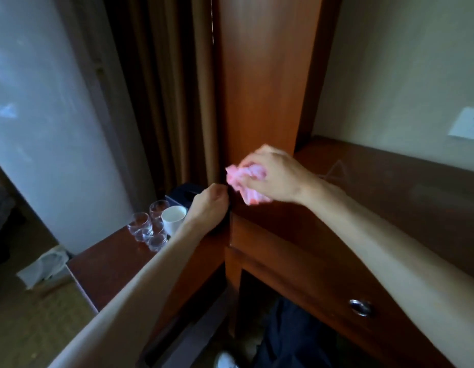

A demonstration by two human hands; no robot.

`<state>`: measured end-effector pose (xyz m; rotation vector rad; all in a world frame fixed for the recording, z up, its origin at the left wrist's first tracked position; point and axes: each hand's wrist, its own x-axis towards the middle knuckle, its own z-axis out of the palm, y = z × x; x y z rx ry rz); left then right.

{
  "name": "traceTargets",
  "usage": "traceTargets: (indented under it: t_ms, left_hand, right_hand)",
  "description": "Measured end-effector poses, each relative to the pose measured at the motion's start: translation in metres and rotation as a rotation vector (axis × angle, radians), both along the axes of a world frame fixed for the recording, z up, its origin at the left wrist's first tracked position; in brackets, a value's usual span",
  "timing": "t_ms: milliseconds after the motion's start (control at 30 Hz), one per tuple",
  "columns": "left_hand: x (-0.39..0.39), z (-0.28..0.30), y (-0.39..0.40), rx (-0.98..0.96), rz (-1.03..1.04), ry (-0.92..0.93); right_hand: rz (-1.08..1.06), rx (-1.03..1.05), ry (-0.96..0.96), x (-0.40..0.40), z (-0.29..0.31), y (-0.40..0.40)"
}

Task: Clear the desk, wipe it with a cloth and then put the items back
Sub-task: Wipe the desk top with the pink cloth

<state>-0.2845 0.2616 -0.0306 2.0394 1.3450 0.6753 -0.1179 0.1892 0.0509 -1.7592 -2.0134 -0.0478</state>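
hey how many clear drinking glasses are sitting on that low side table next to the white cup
4, as far as shows: clear glasses clustered left of the white cup on the side table. One at the back, one at the left, one in front, one in the middle. Overlaps may hide more.

Four glasses point(148, 229), one mug point(174, 217), one cloth point(245, 181).

A white wall socket plate point(467, 123) sits at three o'clock; brown curtains point(161, 88) hang at eleven; a pale bin liner point(48, 264) lies at eight.
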Motion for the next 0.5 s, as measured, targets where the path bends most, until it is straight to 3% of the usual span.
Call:
traceTargets:
  t_ms: [167,333,500]
  left_hand:
    - [0.057,-0.006,-0.018,0.001,0.023,-0.036]
    - [0.071,-0.025,-0.023,0.043,0.155,-0.020]
    - [0.072,-0.043,-0.021,0.053,0.270,-0.190]
  right_hand:
    - [-0.181,-0.091,0.051,0.041,-0.054,-0.046]
    - [-0.199,-0.088,0.052,0.037,-0.083,-0.041]
    - [-0.155,0.028,0.006,0.039,-0.097,-0.017]
